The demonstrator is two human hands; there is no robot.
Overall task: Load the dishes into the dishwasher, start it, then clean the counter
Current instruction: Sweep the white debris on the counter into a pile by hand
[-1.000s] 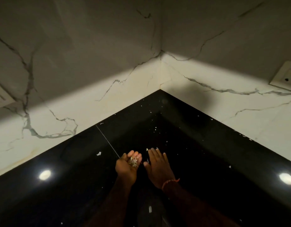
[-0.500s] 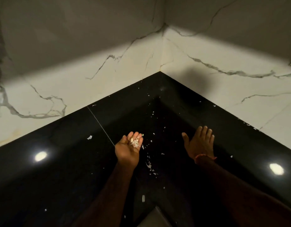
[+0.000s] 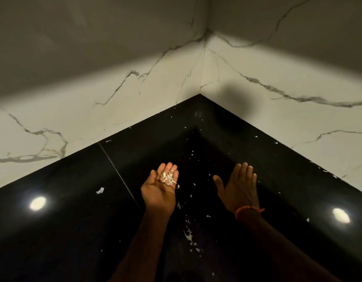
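pale papery scraps (image 3: 168,177) lie in the cupped, palm-up left hand (image 3: 159,190); more dot the glossy black stone surface (image 3: 74,220) between both hands. right hand (image 3: 238,190), flat and empty, should sweep them leftward, gently.

The scene is dim and warm-toned. A band of light falls across the lower marble wall (image 3: 135,102), while the upper part of the frame sits in soft grey shadow with a blurred edge. Two oval glare spots shine on the glossy black counter (image 3: 54,231), one at lower left, one at lower right. A round dark shadow lies on the wall right of the corner. Straight edges bow outward toward the frame sides, and the bottom corners fade to near black.
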